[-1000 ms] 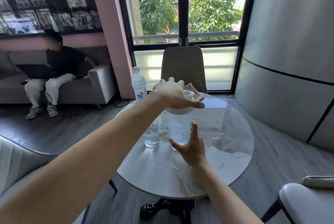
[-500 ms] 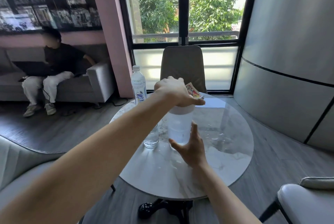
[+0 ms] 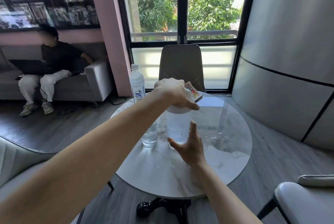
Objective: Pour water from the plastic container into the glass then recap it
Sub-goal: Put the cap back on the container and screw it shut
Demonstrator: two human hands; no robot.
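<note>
A: Container [image 3: 178, 127] stands upright on the table [image 3: 226, 151], long axis vertical, directly under the left hand [image 3: 174, 93].

B: What is that hand doing?

A: It is clamped over the white cap [image 3: 178, 109], pressing down from above.

B: And the right hand [image 3: 189, 147]?

A: Spread wide, fingers loose, cupping the container's base on its near side; whether it touches is unclear. The glass [image 3: 149, 136], holding water, sits just left of it.

B: So the left is nearer the cap.

A: Yes; recapping looks nearly finished.
</note>
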